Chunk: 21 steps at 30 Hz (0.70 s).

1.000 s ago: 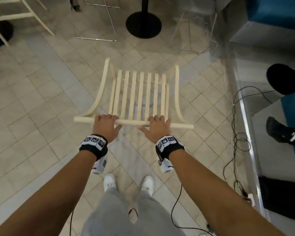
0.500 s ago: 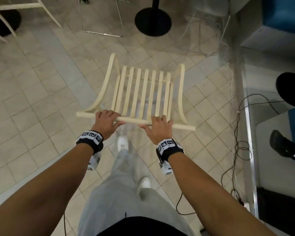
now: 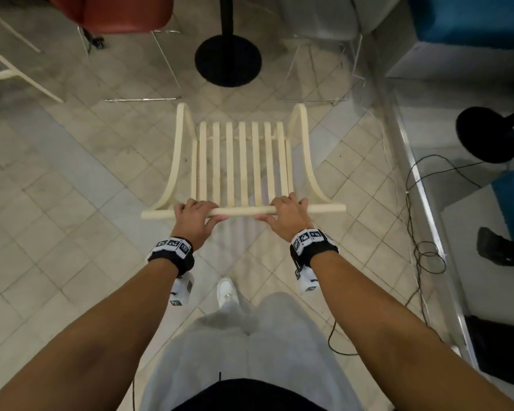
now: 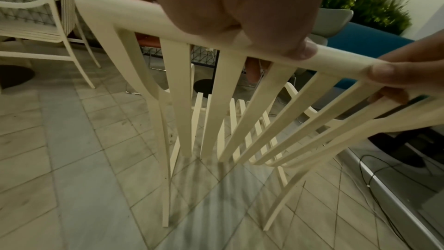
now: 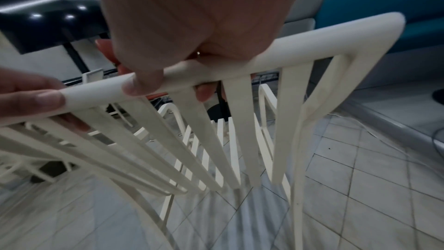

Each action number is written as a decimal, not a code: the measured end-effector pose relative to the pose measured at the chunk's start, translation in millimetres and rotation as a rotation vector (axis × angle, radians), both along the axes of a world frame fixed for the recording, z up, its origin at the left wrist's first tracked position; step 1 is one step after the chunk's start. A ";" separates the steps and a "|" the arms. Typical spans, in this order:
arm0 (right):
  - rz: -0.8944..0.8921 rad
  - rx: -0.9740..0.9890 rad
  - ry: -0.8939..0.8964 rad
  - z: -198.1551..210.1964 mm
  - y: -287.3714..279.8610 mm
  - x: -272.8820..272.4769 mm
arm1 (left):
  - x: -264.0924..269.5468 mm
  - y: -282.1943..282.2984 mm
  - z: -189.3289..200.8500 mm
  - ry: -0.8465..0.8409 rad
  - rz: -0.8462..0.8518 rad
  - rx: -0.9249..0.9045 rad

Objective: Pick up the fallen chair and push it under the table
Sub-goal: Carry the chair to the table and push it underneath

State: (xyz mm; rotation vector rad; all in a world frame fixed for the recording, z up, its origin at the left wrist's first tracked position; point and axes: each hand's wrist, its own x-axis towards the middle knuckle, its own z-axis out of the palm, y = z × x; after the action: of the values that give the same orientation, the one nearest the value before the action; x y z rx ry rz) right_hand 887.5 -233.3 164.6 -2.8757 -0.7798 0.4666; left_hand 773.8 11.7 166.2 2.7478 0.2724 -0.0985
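Note:
A cream slatted chair (image 3: pixel 244 161) stands upright on the tiled floor in front of me, its seat pointing away. My left hand (image 3: pixel 195 216) grips the left part of the backrest's top rail (image 4: pixel 120 12), fingers curled over it and thumb under. My right hand (image 3: pixel 285 215) grips the same rail (image 5: pixel 312 45) further right. Just beyond the chair stands the table's black round base (image 3: pixel 228 61) with its pole. The dark table top (image 5: pixel 48 16) shows in the right wrist view at the upper left.
A red chair (image 3: pixel 113 10) and a white armchair (image 4: pixel 36 26) stand at the far left. A clear wire-legged chair (image 3: pixel 318 25) is at the far right. Black cables (image 3: pixel 422 232), a metal floor strip, blue seats (image 3: pixel 469 19) and another person's shoe (image 3: pixel 499 247) line the right side.
The chair has moved forward, closer to the black table base, and I have stepped after it. Both hands keep their grip on the top rail.

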 end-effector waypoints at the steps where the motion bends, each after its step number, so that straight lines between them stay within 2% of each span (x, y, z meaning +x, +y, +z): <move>1: -0.004 0.013 0.017 0.0 5.5 12.8 | 13.3 6.6 1.0 0.011 -0.003 -0.005; 6: 0.015 0.043 0.080 3.6 30.5 73.4 | 71.1 34.9 3.3 0.073 0.003 0.011; 11: 0.046 -0.019 -0.030 0.8 57.4 116.8 | 119.6 60.1 8.7 0.093 0.040 -0.032; 14: 0.045 -0.007 -0.066 -0.1 71.3 141.6 | 127.3 70.9 20.5 -0.057 0.127 -0.007; 17: 0.035 0.001 -0.084 1.4 83.4 167.9 | 102.0 76.9 27.6 -0.171 0.183 0.015; 19: 0.036 0.010 -0.090 2.1 91.7 185.3 | 73.0 79.0 18.7 -0.080 0.221 -0.025; 21: 0.040 0.021 -0.097 2.4 101.4 202.7 | 40.2 75.7 5.1 0.190 0.375 -0.175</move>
State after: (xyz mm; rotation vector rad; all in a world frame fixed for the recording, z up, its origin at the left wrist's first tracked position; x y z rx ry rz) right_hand 1090.2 -131.9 167.0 -2.8865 -0.8527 0.3233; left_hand 813.9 87.4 171.3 2.4691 0.7850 -0.2685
